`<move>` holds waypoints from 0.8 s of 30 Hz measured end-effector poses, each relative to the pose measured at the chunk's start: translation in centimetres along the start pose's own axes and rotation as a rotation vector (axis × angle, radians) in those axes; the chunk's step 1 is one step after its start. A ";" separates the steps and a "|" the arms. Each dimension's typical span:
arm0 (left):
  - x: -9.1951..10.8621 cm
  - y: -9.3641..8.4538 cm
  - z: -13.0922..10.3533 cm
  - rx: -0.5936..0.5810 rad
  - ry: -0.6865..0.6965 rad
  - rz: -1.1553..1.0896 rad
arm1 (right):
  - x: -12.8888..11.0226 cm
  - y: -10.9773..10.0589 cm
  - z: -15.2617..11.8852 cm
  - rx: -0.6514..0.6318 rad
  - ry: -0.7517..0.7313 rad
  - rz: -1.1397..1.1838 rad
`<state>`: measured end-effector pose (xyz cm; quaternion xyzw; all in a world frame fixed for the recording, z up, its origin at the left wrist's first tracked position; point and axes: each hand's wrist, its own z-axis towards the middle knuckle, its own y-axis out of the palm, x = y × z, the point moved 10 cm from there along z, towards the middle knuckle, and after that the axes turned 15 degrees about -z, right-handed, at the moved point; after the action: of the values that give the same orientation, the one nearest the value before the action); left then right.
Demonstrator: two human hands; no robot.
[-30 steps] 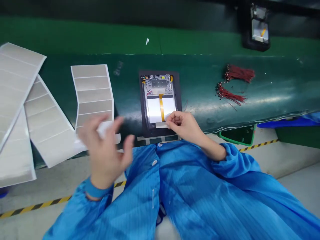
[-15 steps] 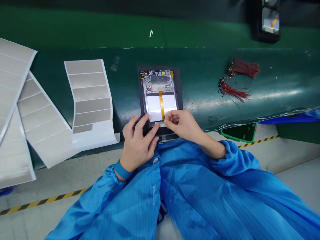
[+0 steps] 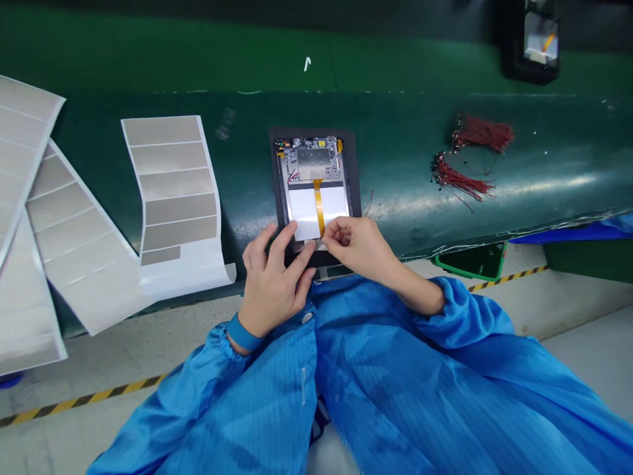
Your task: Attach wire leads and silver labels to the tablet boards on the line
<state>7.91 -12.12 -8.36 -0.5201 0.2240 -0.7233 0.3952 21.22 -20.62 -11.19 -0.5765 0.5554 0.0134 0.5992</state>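
An opened tablet (image 3: 295, 227) lies on a dark mat in front of me, its insides facing up. A circuit board (image 3: 313, 161) with a metal shield fills its far end. Nearer me is a white battery (image 3: 301, 210) crossed by a strip of amber tape (image 3: 319, 206). My left hand (image 3: 277, 280) has its fingers spread, with the tips resting on the tablet's near left corner. At the near edge, my right hand (image 3: 363, 244) is pinched, thumb against forefinger; whatever it holds is too small to make out. A pale strip (image 3: 307, 246) shows between the two hands.
Sheets of silver-grey stickers (image 3: 173, 158) lie to the left, some overlapping. Two bundles of red wires (image 3: 462, 178) rest on the right of the green bench (image 3: 405, 145). Another opened device (image 3: 541, 39) sits far right. Below the bench edge is a green bin (image 3: 475, 260).
Both hands hold nearly the same place at the tablet's near edge; the right fingers have shifted slightly. The view has moved a little.
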 end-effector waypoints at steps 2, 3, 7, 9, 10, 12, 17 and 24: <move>-0.1 0.1 0.0 -0.004 -0.005 0.014 | -0.3 -0.1 -0.1 0.017 -0.013 -0.071; -0.1 0.1 0.0 -0.005 -0.006 0.024 | -0.4 -0.1 -0.2 0.026 -0.021 -0.117; 0.0 0.4 -0.3 -0.008 -0.006 0.071 | -1.0 0.1 -0.5 0.056 -0.052 -0.305; 0.0 0.5 -0.5 -0.006 -0.009 0.089 | -1.1 0.3 -0.6 0.056 -0.052 -0.369; 0.0 0.5 -0.6 -0.003 -0.009 0.096 | -1.1 0.4 -0.6 0.049 -0.050 -0.393; 0.0 0.6 -0.8 0.004 -0.008 0.107 | -1.1 0.7 -0.5 0.029 -0.046 -0.427; -0.3 0.8 -1.3 -0.001 -0.004 0.128 | -1.1 1.0 -0.4 0.020 -0.050 -0.458; -0.5 1.0 -1.7 0.004 -0.002 0.140 | -1.0 1.0 -0.5 0.029 -0.067 -0.395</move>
<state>6.78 -12.45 -9.96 -0.5030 0.2580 -0.6938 0.4461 19.88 -20.01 -10.99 -0.6647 0.4116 -0.0934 0.6165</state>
